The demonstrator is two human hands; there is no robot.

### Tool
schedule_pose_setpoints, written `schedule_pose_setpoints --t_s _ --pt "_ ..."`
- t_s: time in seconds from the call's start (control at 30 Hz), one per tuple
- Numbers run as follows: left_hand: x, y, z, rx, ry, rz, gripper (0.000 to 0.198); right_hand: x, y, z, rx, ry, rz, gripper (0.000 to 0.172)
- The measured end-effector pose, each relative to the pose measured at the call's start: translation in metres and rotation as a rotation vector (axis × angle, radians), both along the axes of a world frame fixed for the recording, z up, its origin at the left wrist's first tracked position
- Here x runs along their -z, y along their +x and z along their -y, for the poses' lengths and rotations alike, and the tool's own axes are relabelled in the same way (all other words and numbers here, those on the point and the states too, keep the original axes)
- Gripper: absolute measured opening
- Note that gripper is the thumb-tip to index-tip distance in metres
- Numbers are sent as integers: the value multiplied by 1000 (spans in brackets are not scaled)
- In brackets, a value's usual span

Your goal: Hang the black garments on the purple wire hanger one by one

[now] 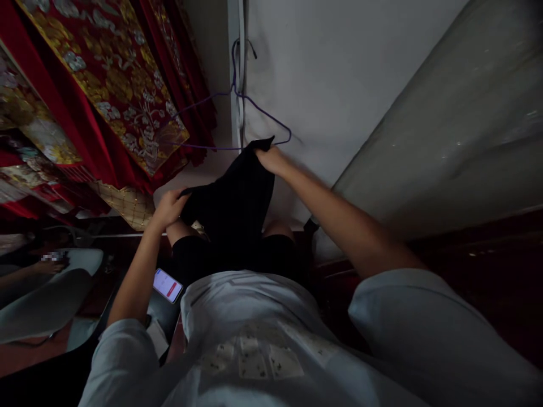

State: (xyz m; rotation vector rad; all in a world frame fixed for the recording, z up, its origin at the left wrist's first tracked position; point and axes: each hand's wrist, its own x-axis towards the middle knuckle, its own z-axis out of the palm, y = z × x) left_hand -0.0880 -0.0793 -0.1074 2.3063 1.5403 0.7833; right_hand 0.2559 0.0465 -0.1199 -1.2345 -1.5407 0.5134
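Observation:
A black cloth garment (233,192) is stretched between my two hands above my lap; its exact kind cannot be made out. My left hand (170,208) pinches its left edge, fingers closed on the fabric. Higher up and to the right, my right hand (271,159) grips the other top edge, where a corner of cloth sticks up. Just behind the garment hangs a purple hanger (265,113) with a thin frame. Its lower bar passes behind the cloth near my right hand, and I cannot tell whether they touch.
Red embroidered cloths (123,79) hang at the upper left. A pale wall (339,62) and a grey sheet-like surface (458,130) stand on the right. A lit phone (167,285) lies by my left thigh. Another person's hand (46,265) shows at a pale chair (85,260).

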Motion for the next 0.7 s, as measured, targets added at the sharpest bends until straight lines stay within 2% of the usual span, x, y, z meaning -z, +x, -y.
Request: schedule_pose_setpoints --t_s 0.1,0.2,0.3,0.37,0.43,0.53,0.63,0.7 --pt "-6 6 0 -33 -124 -250 38 -6 21 3 158 27 -11 16" --pt "-14 15 -17 -191 -118 -343 35 -34 44 14 232 65 81 32" --pt "-33 26 -55 -287 77 -192 28 -62 55 24 292 37 121 38" --pt "-49 36 -85 -266 170 -22 24 -70 57 27 317 9 131 41" --pt "-64 46 -113 -202 192 106 21 -65 54 26 291 -12 100 40" --pt "-83 60 -138 -72 228 204 23 -43 45 24 179 1 -35 28" --pt "-100 67 -139 65 255 177 31 -24 38 27 86 84 -105 12" --pt "-110 66 -131 132 240 126 31 -22 42 31 84 179 -92 6"
